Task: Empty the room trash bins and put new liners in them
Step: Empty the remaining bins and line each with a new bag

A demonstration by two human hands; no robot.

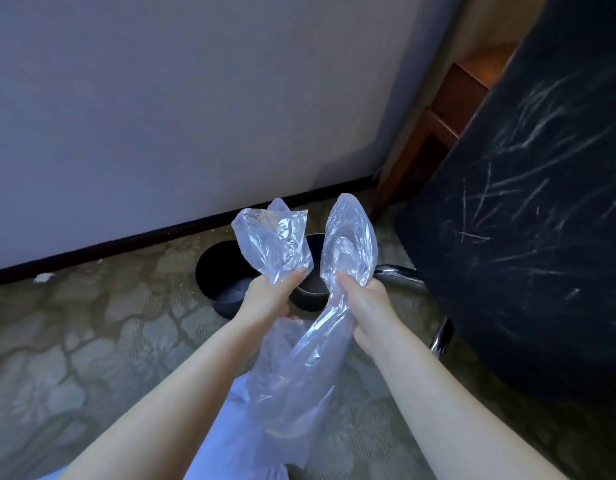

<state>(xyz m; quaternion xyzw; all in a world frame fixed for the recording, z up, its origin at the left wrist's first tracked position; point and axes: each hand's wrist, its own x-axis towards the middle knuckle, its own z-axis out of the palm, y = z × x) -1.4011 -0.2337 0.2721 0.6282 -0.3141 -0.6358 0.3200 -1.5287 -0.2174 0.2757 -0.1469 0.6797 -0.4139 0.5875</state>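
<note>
Left hand (268, 294): fingers (294, 276) curled tight around a bunched neck of clear plastic liner (292, 368), with a crumpled flap standing up above the fist. Right hand (365, 299): fingers (346, 280) likewise clamped on the film, a second longer lobe rising above it. Below both fists the plastic hangs down in a loose twisted drape between the forearms. Cannot tell whether this is one liner or two. Hands held close together, just apart, above the floor. Directly beyond them, two round dark bins stand side by side on the carpet (92, 323): the left bin (216, 268) is open-mouthed with no liner visible over its rim, and the right bin (308, 297) is mostly hidden behind hands and plastic. Both sit near the dark baseboard (161, 237) under a pale wall (195, 116). A small white scrap (43, 278) lies by the baseboard, far left. On the right, a scuffed black chair back (524, 237) with a chrome leg (402, 271) just beside the right bin; wooden furniture (452, 95) behind.
</note>
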